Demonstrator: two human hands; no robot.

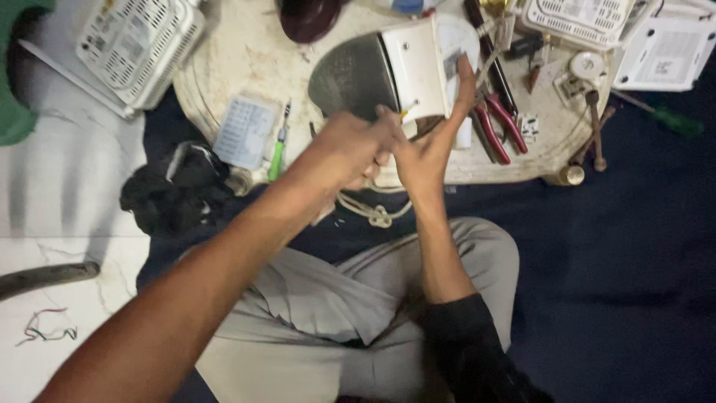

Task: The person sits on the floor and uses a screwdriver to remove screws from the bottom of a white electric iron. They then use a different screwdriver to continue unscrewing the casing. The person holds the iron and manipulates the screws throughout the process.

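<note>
A: Where does the iron [388, 75] lie relative to your hands?

B: It stands on edge on the round table [239, 52], grey soleplate turned to your left, white body to your right; your right hand [429, 145] rises against the near end of the white body with its fingers [466, 78] stretched up along that side, open and flat rather than wrapped round; your left hand [350, 149] is just beside the iron's near lower corner, curled closed on a thin tool with a yellow tip [406, 112] that touches the white body; how tightly it pinches you cannot tell.

A: And what lies around the iron?

B: Just right of the iron, red-handled pliers [496, 123] and a dark screwdriver shaft; further right, a hammer [594, 127] near the table's edge; left of the iron, a pale flat keypad unit [246, 130] and a green tester pen [277, 153]; a white cord [373, 210] hangs below the iron, off the table's near rim; a white vented box [138, 45] lies well left of the iron, and two more white boxes [578, 19] well right of it.
</note>
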